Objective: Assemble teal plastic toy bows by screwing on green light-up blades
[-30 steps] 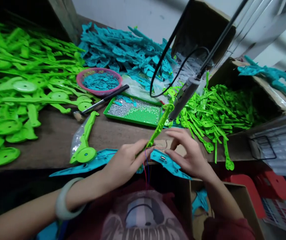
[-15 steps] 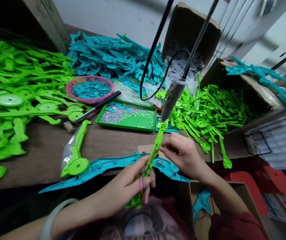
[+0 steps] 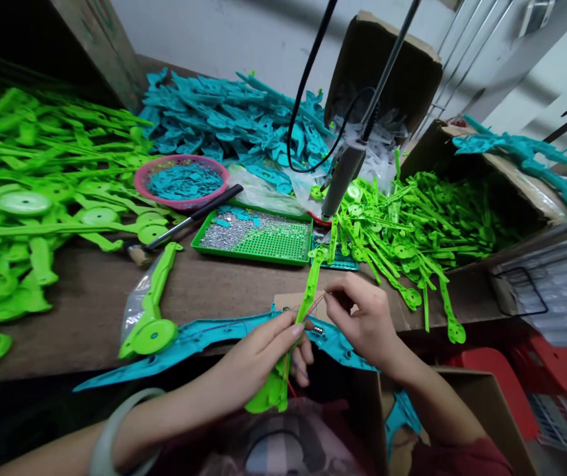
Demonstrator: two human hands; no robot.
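My left hand (image 3: 268, 350) is wrapped round a long, narrow green plastic part (image 3: 312, 281), which slants up and away with its wide round end below the hand. Beside it, my right hand (image 3: 365, 317) pinches thin red wires (image 3: 318, 302) that run toward the green part. Some wire hangs below my left fingers. Under both hands, a curved blue plastic piece (image 3: 209, 328) lies along the bench edge, with small metal parts showing in its middle. Left of my hands rests another green part with a clear, shiny blade-like piece (image 3: 138, 301).
An electric screwdriver (image 3: 343, 178) hangs above the bench. Behind are a green tray of screws (image 3: 251, 256), a pink basket (image 3: 139, 187) of blue pieces and a hammer (image 3: 194, 215). Piles of green parts (image 3: 402, 225) flank the bench (image 3: 85, 311). A cardboard box (image 3: 482, 396) stands low right.
My right hand has drawn a little away from the green part, with the wires now stretched between. The green part has turned and its tip sits lower, apart from the screwdriver.
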